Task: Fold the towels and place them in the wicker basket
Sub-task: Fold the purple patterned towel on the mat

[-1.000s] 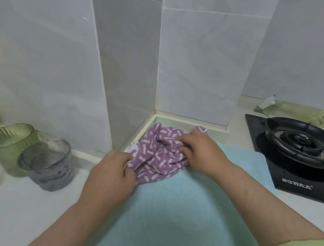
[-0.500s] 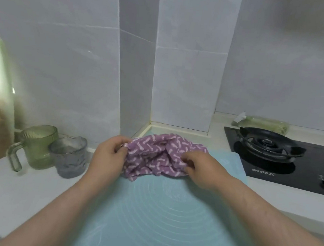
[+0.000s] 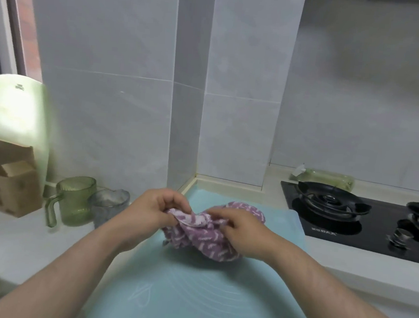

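Teal mat (image 3: 191, 296) | left hand (image 3: 148, 209), right hand (image 3: 242, 231): grip clamped on towel (image 3: 204, 239) | mug (image 3: 75, 200), hob (image 3: 373, 240) flank

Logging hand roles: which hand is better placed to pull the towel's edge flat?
Probably left: the left hand pinches the purple towel at its pale hem; the right hand grips bunched cloth.

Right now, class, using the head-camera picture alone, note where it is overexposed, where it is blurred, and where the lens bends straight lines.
Head view: the pale green board beside the window frame is blown out, its edges smeared; the purple towel, left hand and right hand look slightly soft; the wide lens tilts that frame; the hob is fairly sharp.
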The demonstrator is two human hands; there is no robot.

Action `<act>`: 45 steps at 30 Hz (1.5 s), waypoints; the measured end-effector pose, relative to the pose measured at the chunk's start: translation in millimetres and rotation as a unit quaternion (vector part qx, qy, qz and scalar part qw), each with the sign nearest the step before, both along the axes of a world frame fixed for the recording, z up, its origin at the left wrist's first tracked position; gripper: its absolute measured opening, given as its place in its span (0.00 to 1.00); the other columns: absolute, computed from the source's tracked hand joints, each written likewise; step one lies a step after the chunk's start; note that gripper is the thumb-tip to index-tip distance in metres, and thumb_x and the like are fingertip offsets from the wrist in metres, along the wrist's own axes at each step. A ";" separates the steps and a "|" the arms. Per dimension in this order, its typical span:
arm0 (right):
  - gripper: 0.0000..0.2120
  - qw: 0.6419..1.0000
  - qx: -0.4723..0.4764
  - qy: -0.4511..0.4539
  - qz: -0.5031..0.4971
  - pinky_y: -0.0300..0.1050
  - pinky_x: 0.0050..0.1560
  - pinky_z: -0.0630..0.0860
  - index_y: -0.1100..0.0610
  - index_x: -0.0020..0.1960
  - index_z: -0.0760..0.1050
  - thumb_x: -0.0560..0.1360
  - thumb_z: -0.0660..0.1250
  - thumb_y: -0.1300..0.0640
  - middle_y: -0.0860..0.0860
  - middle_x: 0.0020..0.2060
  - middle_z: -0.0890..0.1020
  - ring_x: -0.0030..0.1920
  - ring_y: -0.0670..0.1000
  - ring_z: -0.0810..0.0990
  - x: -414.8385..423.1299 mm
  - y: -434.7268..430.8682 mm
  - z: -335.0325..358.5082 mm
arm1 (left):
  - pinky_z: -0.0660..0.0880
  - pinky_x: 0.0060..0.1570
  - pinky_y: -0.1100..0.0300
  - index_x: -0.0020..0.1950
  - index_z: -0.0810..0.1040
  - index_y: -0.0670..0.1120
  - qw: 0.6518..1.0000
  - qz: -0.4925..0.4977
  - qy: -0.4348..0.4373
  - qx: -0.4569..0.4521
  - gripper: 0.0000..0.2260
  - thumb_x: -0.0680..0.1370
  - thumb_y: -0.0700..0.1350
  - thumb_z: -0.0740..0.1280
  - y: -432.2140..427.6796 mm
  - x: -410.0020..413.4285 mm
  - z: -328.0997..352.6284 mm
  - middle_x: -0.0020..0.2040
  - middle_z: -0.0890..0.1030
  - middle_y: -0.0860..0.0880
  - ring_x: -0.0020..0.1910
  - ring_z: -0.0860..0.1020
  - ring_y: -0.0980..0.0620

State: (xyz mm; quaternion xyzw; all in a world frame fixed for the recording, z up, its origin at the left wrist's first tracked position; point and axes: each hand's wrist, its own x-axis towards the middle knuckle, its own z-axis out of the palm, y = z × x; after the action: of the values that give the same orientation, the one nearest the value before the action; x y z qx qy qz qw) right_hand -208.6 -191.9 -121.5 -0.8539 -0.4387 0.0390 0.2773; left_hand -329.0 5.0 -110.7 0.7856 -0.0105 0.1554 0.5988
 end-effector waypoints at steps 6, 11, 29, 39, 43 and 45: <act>0.18 0.997 -0.060 -0.014 0.043 0.41 0.51 0.74 0.43 0.65 0.76 0.78 0.63 0.57 0.38 0.46 0.79 0.44 0.41 0.77 -12.3 -7.8 -14.2 | 0.76 0.40 0.58 0.38 0.84 0.49 1.000 -0.006 -0.002 0.008 0.23 0.70 0.21 0.62 0.5 -15.9 -2.8 0.44 0.86 0.43 0.42 0.82 0.49; 0.28 0.997 -0.038 -0.065 0.005 0.44 0.70 0.66 0.40 0.75 0.62 0.79 0.65 0.56 0.47 0.70 0.65 0.65 0.48 0.71 -17.3 -5.9 -16.1 | 0.76 0.46 0.53 0.40 0.84 0.48 0.997 -0.037 0.020 0.069 0.23 0.70 0.21 0.61 -6.9 -26.4 -1.9 0.45 0.85 0.42 0.44 0.82 0.47; 0.07 0.985 0.153 -0.019 -0.078 0.43 0.51 0.77 0.48 0.46 0.80 0.75 0.67 0.60 0.43 0.46 0.81 0.45 0.45 0.79 -28.2 -20.6 43.7 | 0.73 0.34 0.60 0.40 0.78 0.50 0.917 0.120 0.056 0.376 0.05 0.74 0.41 0.68 2.2 -32.3 31.4 0.38 0.80 0.51 0.36 0.78 0.53; 0.07 0.956 0.235 -0.052 -0.166 0.41 0.41 0.73 0.50 0.51 0.72 0.76 0.69 0.55 0.47 0.44 0.79 0.42 0.47 0.78 -22.5 -54.2 115.0 | 0.66 0.31 0.65 0.40 0.76 0.40 0.956 0.098 -0.010 0.276 0.11 0.76 0.47 0.70 -3.9 -7.5 74.5 0.34 0.75 0.52 0.30 0.70 0.61; 0.03 0.937 0.252 -0.108 -0.217 0.41 0.38 0.73 0.52 0.45 0.77 0.74 0.71 0.55 0.46 0.39 0.81 0.40 0.46 0.79 -16.1 -71.3 141.7 | 0.70 0.36 0.59 0.44 0.79 0.40 0.945 0.102 0.012 0.310 0.09 0.75 0.46 0.71 1.1 -4.6 100.0 0.37 0.79 0.48 0.35 0.75 0.54; 0.07 0.928 0.253 -0.137 -0.236 0.45 0.36 0.70 0.55 0.40 0.75 0.72 0.71 0.56 0.49 0.35 0.79 0.36 0.49 0.76 -14.8 -77.0 149.8 | 0.69 0.37 0.57 0.43 0.77 0.38 0.941 0.118 0.008 0.316 0.13 0.77 0.49 0.69 5.2 -1.6 108.9 0.36 0.77 0.48 0.35 0.74 0.52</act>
State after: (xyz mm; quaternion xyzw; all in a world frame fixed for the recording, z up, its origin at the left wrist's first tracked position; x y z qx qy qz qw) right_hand -223.4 -268.9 28.3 -0.8313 -0.2538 -0.2574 0.4222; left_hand -330.6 10.2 -1.8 0.9312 0.0388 0.2073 0.2972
